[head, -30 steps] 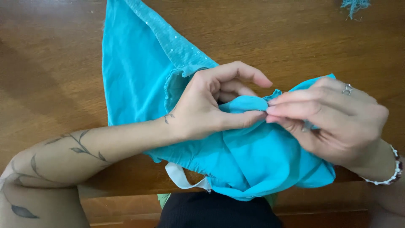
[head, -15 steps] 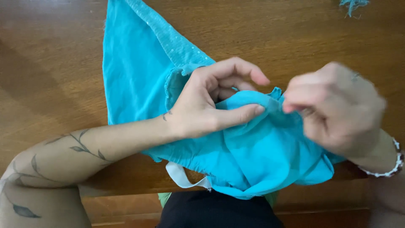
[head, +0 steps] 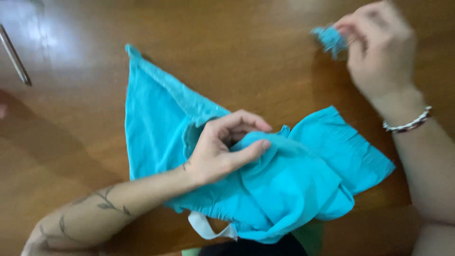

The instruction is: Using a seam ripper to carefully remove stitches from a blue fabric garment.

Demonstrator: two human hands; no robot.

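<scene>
Mid-job: left hand (head: 215,154) pinches turquoise cloth (head: 294,185) on tabletop (head: 76,142); right hand (head: 377,47) grip clamped on small blue scrap (head: 329,40), more cloth left.

Lighting: warm, moderately bright, from above; pale glare patch on the glossy brown wooden table (head: 71,42) at upper left. Shadows: soft, dark band beside the right hand (head: 379,47) and under the crumpled turquoise cloth (head: 294,185). Sharpness: right hand strongly motion-blurred; left hand (head: 222,151) mildly soft; whole frame slightly smeared.
</scene>
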